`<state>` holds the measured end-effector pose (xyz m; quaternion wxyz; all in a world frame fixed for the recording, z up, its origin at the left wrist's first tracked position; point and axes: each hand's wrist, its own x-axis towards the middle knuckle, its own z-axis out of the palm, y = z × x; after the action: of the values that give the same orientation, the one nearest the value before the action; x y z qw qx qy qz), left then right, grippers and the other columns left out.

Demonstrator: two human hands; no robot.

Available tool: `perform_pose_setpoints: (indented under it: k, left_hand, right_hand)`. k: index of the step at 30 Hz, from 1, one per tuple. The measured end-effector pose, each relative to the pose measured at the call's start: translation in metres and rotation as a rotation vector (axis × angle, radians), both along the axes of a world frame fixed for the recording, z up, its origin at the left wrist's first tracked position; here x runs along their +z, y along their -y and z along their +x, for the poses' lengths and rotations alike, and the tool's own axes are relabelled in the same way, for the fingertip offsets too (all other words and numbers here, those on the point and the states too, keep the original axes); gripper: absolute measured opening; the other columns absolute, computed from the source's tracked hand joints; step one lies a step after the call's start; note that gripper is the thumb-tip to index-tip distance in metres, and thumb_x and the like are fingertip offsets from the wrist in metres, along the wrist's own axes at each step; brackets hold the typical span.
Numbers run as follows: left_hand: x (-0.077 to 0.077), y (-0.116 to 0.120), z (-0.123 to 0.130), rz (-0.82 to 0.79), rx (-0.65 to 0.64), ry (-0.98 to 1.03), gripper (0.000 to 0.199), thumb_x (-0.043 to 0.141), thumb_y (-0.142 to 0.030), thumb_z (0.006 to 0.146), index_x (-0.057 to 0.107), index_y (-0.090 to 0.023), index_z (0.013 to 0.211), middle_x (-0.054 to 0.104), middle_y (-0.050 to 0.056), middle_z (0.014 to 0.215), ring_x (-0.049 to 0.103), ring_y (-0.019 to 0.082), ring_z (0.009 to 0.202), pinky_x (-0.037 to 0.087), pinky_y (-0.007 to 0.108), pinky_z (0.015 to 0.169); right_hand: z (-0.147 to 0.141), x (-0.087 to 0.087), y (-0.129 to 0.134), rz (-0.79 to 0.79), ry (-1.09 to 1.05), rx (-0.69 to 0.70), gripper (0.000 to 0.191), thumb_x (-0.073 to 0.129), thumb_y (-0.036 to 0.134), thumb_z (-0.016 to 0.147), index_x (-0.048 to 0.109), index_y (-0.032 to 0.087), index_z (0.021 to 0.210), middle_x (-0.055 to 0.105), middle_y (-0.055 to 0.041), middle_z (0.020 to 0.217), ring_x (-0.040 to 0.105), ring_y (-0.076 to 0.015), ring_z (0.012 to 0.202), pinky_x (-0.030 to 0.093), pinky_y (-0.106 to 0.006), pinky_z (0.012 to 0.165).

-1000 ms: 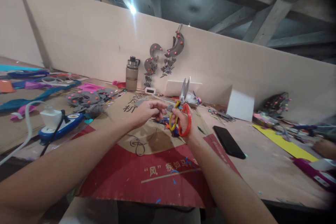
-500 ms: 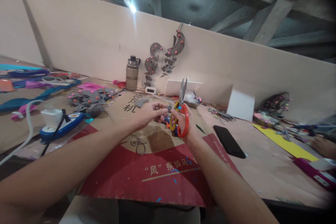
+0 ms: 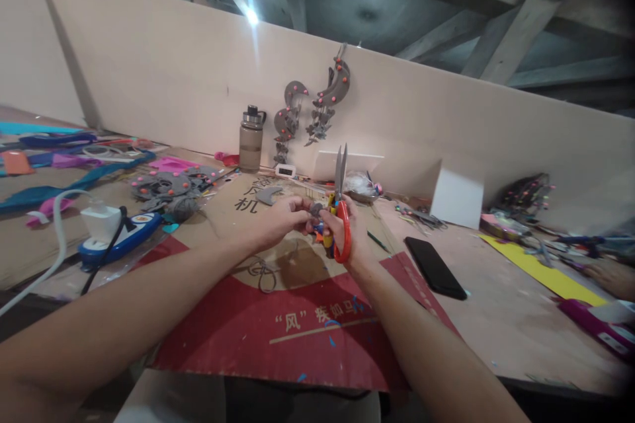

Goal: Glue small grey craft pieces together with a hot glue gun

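Between the fingertips of both hands is a small grey felt-like piece (image 3: 316, 209). My left hand (image 3: 286, 219) pinches it from the left. My right hand (image 3: 340, 228) meets it from the other side and also carries scissors (image 3: 343, 231) with red and yellow handles, blades pointing up. The blades stand nearly together. Under my hands lies a cardboard sheet (image 3: 223, 337), brown and red with printed characters. A grey crescent piece (image 3: 269, 195) rests on it behind my left hand, and a loop of thin grey cord (image 3: 266, 277) lies nearer me. Small blue and orange bits are partly hidden below my fingers.
A bottle (image 3: 251, 140) stands by the partition, where grey crescent hangings (image 3: 335, 86) with pink dots hang. On the left are a blue power strip (image 3: 116, 241) and grey decorated pieces (image 3: 171, 186). A black phone (image 3: 434, 268) lies right; another person's hand (image 3: 612, 275) shows beyond yellow sheet (image 3: 543, 268).
The scissors have turned in my right hand, so their handles appear narrower and the blades closer together. Both hands stay at nearly the same spot, fingertips still meeting at the grey piece.
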<state>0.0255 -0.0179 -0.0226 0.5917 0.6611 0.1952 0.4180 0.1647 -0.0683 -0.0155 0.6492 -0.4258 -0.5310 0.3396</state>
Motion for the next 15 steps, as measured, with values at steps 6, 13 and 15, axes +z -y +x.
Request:
perform_pose_setpoints:
  k: [6,13,15]
  left_hand:
    - [-0.0013,0.0005,-0.0009,-0.026,-0.024,0.067,0.02,0.066,-0.031,0.074,0.059,-0.012,0.08,0.06,0.002,0.067,0.053,0.009,0.053,0.041,0.023,0.053]
    - [0.0022,0.0023,-0.0022,0.046,-0.036,0.06,0.051,0.072,-0.031,0.07,0.061,-0.016,0.118,0.066,0.005,0.088,0.054,0.01,0.062,0.044,0.024,0.061]
    - [0.0018,0.0016,-0.0023,0.056,-0.031,0.042,0.05,0.071,-0.032,0.072,0.062,-0.018,0.119,0.066,0.006,0.093,0.053,0.009,0.064,0.044,0.024,0.062]
  right_hand:
    - [-0.0003,0.0005,0.0002,0.026,0.037,-0.015,0.05,0.07,0.033,0.065,0.048,0.023,0.109,0.051,0.0072,0.063,0.043,-0.0059,0.044,0.04,-0.02,0.041]
    - [0.0032,0.0003,0.0013,-0.162,-0.169,0.167,0.032,0.065,0.036,0.068,0.051,0.021,0.093,0.047,0.0088,0.051,0.044,-0.0079,0.04,0.038,-0.02,0.04]
    - [0.0031,0.0009,0.0022,-0.224,-0.211,0.245,0.026,0.065,0.035,0.067,0.05,0.019,0.081,0.047,0.0077,0.05,0.045,-0.0083,0.04,0.039,-0.021,0.041]
